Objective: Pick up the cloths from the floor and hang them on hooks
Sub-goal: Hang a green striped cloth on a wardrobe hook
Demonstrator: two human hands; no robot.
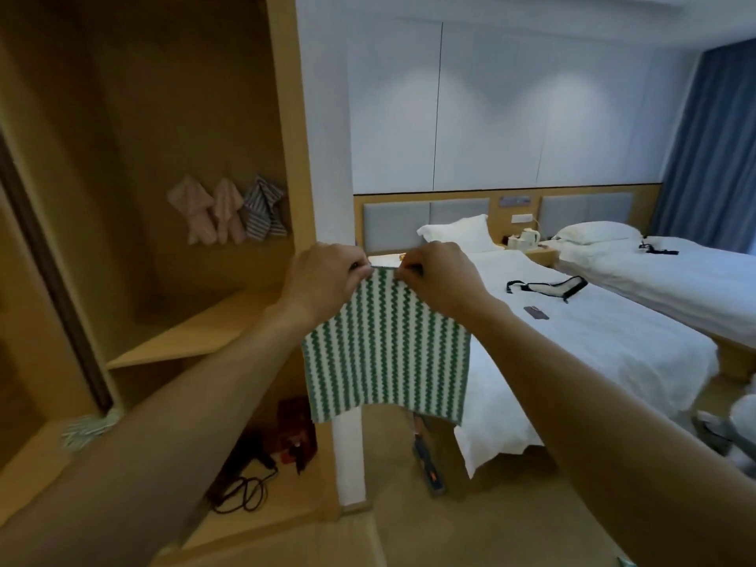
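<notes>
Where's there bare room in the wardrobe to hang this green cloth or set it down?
The back wall left of the three hanging cloths, two pink and one striped, looks bare, though no hooks show there. The wooden shelf below them is bare. The wardrobe floor is crowded: a hair dryer with cord and a dark red box.

Open wooden wardrobe at left, with one shelf across it. White wall behind two beds in white linen, each with a pillow against grey headboard panels. Nightstand between the beds carries a kettle. Blue curtain at far right. Floor tan.
</notes>
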